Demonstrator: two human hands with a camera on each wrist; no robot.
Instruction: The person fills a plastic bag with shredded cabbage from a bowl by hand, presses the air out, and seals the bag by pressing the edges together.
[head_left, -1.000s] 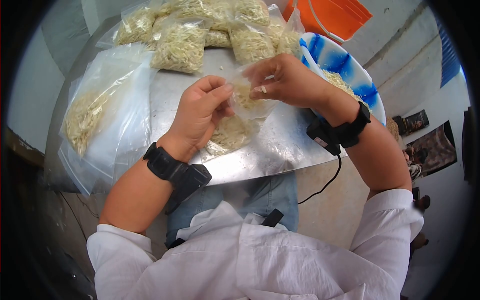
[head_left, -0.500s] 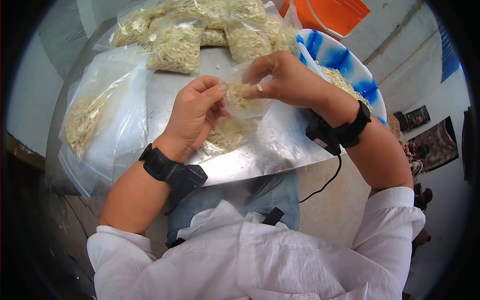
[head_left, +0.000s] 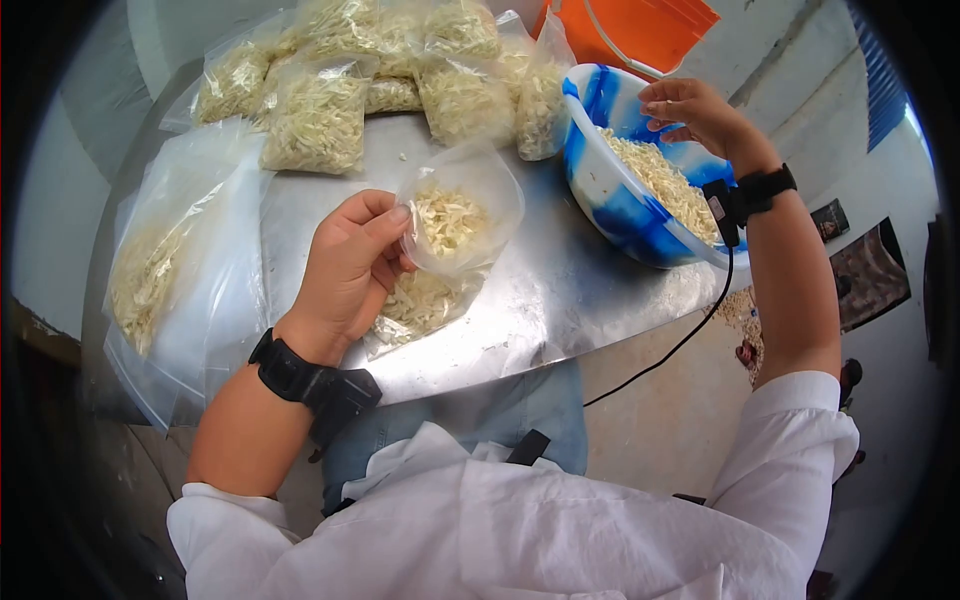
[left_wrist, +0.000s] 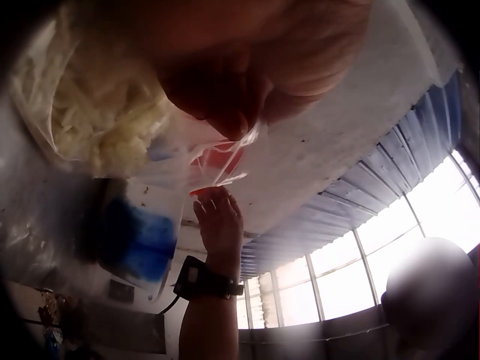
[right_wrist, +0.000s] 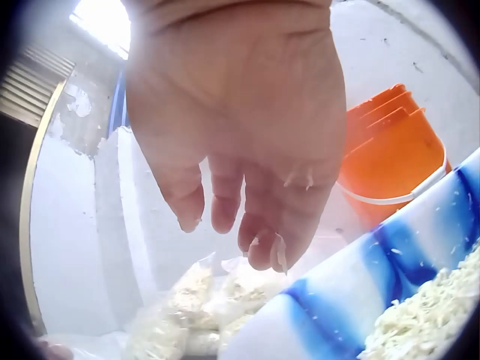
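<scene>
My left hand [head_left: 345, 265] pinches the rim of a clear plastic bag [head_left: 505, 195] between thumb and fingers. The bag's mouth faces up, showing pale shredded pieces [head_left: 450, 222] inside; its lower part rests at the metal table. The left wrist view has this hand [left_wrist: 247, 67] close up with the bag beside it. Over the blue-and-white bowl [head_left: 612, 195], my right hand [head_left: 705, 118] hangs with loosely bent fingers. In the right wrist view, a few pale shreds cling to its fingertips [right_wrist: 259, 255]. More shreds [head_left: 660, 185] fill the bowl.
Several filled bags [head_left: 318, 115] stand at the back of the metal table [head_left: 540, 300]. At its left lies a stack of flat clear bags [head_left: 215, 240], with pale shreds showing through. Behind the bowl is an orange bucket [head_left: 635, 30]. A black cable [head_left: 665, 350] trails from the right wrist camera.
My right hand has left the bag's mouth and moved right, over the bowl. The left hand keeps its hold on the bag, whose mouth now shows wide. The head view has shifted slightly.
</scene>
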